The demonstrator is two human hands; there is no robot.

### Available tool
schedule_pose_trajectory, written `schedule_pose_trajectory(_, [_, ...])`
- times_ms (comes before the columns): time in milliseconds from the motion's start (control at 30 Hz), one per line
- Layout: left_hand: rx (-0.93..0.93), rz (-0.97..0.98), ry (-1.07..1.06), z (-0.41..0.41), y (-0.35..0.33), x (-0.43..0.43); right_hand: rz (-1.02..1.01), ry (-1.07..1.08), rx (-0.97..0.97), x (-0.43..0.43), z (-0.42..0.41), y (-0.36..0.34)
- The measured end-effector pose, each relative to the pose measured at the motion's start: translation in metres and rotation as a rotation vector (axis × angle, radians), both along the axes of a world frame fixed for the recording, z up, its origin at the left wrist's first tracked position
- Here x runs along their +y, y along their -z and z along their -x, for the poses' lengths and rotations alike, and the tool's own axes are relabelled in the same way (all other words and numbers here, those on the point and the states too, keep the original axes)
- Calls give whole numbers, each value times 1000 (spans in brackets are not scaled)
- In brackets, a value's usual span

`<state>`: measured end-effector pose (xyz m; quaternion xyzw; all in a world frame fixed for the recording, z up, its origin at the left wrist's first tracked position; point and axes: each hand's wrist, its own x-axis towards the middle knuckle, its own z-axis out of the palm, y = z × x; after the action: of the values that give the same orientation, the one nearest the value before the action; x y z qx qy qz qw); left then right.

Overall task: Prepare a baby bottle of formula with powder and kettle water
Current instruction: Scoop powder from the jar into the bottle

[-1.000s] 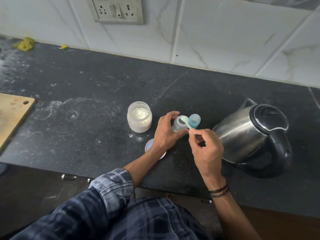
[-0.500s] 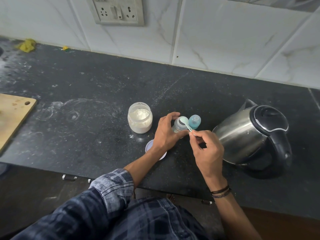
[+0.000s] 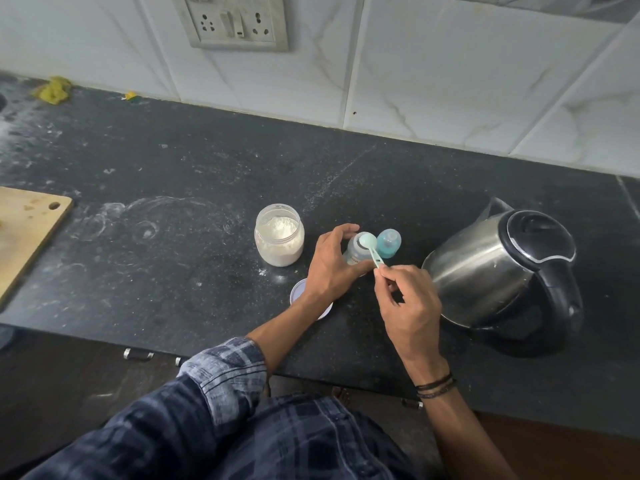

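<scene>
My left hand (image 3: 332, 266) curls round the baby bottle (image 3: 356, 254), which stands upright on the black countertop (image 3: 173, 271) between the powder jar (image 3: 280, 237) and the kettle (image 3: 495, 268). My right hand (image 3: 410, 306) pinches the green scoop (image 3: 369, 245) by its handle. The bowl is over the bottle mouth and the handle slants back toward me. Blue teat cap (image 3: 388, 243) just beside. Tiled wall behind.

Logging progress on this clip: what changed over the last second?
The right hand edged slightly left towards the bottle, drawing in the handle of the scoop; its bowl stayed over the bottle mouth. Nothing was taken or released. The left hand still holds the bottle; powder jar, blue cap and kettle are unmoved.
</scene>
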<state>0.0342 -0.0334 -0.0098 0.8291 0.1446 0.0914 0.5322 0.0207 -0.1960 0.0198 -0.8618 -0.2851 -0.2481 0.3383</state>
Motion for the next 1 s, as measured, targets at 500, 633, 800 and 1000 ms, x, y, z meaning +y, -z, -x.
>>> schedule_pose_trajectory(500, [-11,60,17,6,-5,-2,-923,175,824,25,1,-44])
schedule_pose_trajectory(633, [23,78,13,18,-1,2,-1011,148,943,32,-9,-59])
schedule_pose_trajectory(800, [40,71,14,46,3,9,-769,9,942,51,-23,-78])
schedule_pose_trajectory(1000, [7,15,-23,76,3,19,-328,-87,898,94,-41,-84])
